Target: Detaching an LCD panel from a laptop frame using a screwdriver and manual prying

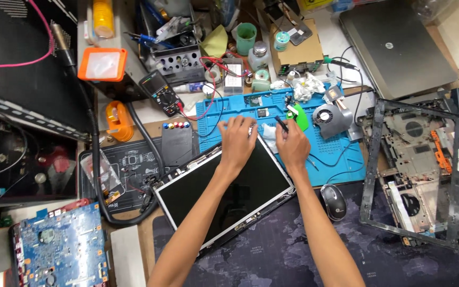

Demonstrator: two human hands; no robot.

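Head view: laptop screen panel (224, 188), dark and tilted, lies on the desk partly over the blue work mat (341, 154). Left hand (237, 141) rests fingers curled on the panel's upper edge, pressing rather than clasping. Right hand (292, 143) pinches a thin black tool (281, 124) at the panel's top corner. Nearby: cooling fan (328, 116), mouse (334, 201), multimeter (160, 93), bare laptop frame (415, 170), blue circuit board (62, 250).

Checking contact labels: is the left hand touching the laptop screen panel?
Touching. The head view shows the left hand resting flat on the top edge of the laptop screen panel, with no gap visible.
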